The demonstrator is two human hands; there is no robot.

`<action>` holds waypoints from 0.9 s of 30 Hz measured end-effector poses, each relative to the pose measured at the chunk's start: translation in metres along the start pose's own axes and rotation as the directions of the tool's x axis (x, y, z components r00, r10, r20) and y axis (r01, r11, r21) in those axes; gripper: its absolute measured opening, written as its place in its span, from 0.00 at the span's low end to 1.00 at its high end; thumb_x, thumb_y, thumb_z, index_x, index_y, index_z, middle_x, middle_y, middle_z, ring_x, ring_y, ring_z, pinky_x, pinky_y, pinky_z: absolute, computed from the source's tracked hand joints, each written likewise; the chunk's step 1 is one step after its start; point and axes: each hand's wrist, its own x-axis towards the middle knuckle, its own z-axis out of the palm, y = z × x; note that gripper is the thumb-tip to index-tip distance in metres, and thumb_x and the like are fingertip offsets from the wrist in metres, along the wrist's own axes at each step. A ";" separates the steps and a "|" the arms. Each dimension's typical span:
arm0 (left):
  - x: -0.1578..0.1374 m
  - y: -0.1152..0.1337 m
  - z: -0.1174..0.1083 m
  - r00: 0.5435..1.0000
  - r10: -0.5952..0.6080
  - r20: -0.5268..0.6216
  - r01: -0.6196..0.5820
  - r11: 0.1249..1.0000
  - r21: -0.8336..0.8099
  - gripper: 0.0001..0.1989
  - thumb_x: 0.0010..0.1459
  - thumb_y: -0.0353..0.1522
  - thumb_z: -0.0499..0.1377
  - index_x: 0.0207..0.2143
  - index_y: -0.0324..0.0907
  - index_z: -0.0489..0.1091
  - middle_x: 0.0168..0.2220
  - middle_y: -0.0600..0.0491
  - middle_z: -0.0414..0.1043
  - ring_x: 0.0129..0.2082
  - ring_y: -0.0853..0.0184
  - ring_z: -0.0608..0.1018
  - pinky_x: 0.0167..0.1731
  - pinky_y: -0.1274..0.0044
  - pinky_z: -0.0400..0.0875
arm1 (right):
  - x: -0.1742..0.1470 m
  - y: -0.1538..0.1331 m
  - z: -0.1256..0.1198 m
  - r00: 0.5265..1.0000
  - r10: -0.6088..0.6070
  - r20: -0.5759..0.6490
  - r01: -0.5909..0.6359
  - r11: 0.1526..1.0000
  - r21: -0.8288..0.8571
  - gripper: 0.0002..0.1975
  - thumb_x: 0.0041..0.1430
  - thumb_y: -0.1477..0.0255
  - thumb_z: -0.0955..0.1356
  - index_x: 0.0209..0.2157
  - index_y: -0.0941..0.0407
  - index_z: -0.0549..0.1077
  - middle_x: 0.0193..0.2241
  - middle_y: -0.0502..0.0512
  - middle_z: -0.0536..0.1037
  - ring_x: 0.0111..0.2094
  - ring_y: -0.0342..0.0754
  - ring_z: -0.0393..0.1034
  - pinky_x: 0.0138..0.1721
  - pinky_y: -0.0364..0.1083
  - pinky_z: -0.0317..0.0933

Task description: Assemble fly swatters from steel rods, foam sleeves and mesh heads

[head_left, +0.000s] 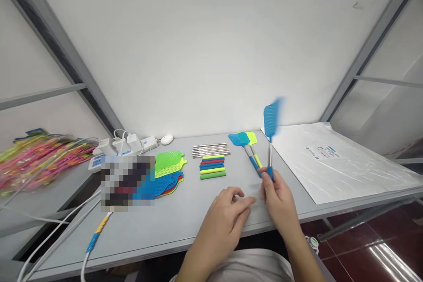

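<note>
My right hand (279, 196) is closed round the handle of a blue fly swatter (270, 121), held upright above the table. Its perforated head is blurred along the right edge, and a metal shaft runs down to the blue grip. Beside it, my left hand (228, 213) holds nothing, with thumb and forefinger reaching toward the right hand. Behind the hands lie assembled swatters (243, 139), blue and yellow-green. Coloured handle grips (212, 170) lie in a row left of centre, with a row of metal rods (210, 150) behind them.
Loose swatter heads (168, 165), green, blue and red, are piled at the left. A pixelated patch hides what lies beside them. Power strips (125, 154) with plugs stand behind, cables trailing forward. A plastic-wrapped white package (346, 154) covers the right. Bagged colourful items (42, 163) sit far left.
</note>
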 end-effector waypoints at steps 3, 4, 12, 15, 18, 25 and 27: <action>-0.002 -0.021 -0.008 0.995 -0.011 -0.095 0.021 0.994 0.107 0.13 0.67 0.35 0.49 0.48 0.46 0.71 0.48 0.48 0.69 0.49 0.61 0.71 0.50 0.68 0.68 | 0.019 0.006 -0.019 0.996 0.049 -0.079 -0.079 0.899 -0.431 0.23 0.67 0.57 0.54 0.52 0.54 0.68 0.33 0.56 0.78 0.33 0.52 0.72 0.33 0.46 0.60; -0.004 -0.030 -0.011 0.990 -0.023 -0.136 0.042 0.990 0.137 0.13 0.67 0.35 0.49 0.47 0.45 0.70 0.47 0.48 0.69 0.49 0.61 0.71 0.50 0.68 0.68 | 0.024 0.008 -0.023 0.994 0.071 -0.088 -0.107 0.838 -0.535 0.23 0.68 0.59 0.53 0.55 0.54 0.66 0.36 0.59 0.78 0.36 0.54 0.73 0.35 0.46 0.60; -0.024 -0.098 -0.052 0.926 -0.127 -0.356 0.228 0.939 0.257 0.14 0.66 0.40 0.49 0.44 0.45 0.70 0.46 0.50 0.71 0.50 0.58 0.71 0.52 0.64 0.66 | 0.081 0.015 -0.019 0.982 0.176 -0.067 -0.166 0.641 -0.749 0.26 0.62 0.70 0.55 0.61 0.57 0.62 0.40 0.67 0.78 0.39 0.62 0.73 0.36 0.51 0.59; -0.026 -0.106 -0.051 0.928 -0.154 -0.339 0.256 0.926 0.278 0.14 0.65 0.42 0.50 0.44 0.47 0.70 0.46 0.51 0.72 0.50 0.58 0.71 0.51 0.63 0.67 | 0.098 0.017 -0.009 0.979 0.195 -0.057 -0.166 0.607 -0.777 0.25 0.62 0.71 0.56 0.60 0.59 0.62 0.42 0.68 0.78 0.41 0.60 0.73 0.37 0.50 0.59; -0.025 -0.109 -0.047 0.938 -0.155 -0.310 0.254 0.916 0.312 0.14 0.64 0.43 0.50 0.44 0.47 0.71 0.45 0.51 0.72 0.49 0.56 0.72 0.50 0.62 0.67 | 0.106 0.021 -0.002 0.977 0.211 -0.045 -0.161 0.576 -0.801 0.24 0.63 0.72 0.56 0.58 0.59 0.64 0.42 0.68 0.78 0.41 0.59 0.74 0.36 0.49 0.59; -0.023 -0.119 -0.045 0.935 -0.168 -0.311 0.274 0.902 0.335 0.15 0.63 0.44 0.51 0.44 0.49 0.72 0.45 0.52 0.73 0.49 0.57 0.72 0.49 0.63 0.68 | 0.111 0.034 0.001 0.974 0.227 -0.005 -0.130 0.541 -0.831 0.19 0.63 0.72 0.57 0.52 0.60 0.68 0.39 0.66 0.79 0.39 0.57 0.73 0.35 0.47 0.56; -0.024 -0.122 -0.045 0.938 -0.164 -0.306 0.271 0.898 0.348 0.15 0.63 0.44 0.51 0.44 0.49 0.72 0.45 0.52 0.73 0.49 0.57 0.72 0.49 0.63 0.69 | 0.112 0.037 0.001 0.975 0.221 0.013 -0.112 0.546 -0.830 0.17 0.63 0.72 0.58 0.49 0.60 0.70 0.38 0.65 0.78 0.39 0.56 0.73 0.35 0.47 0.56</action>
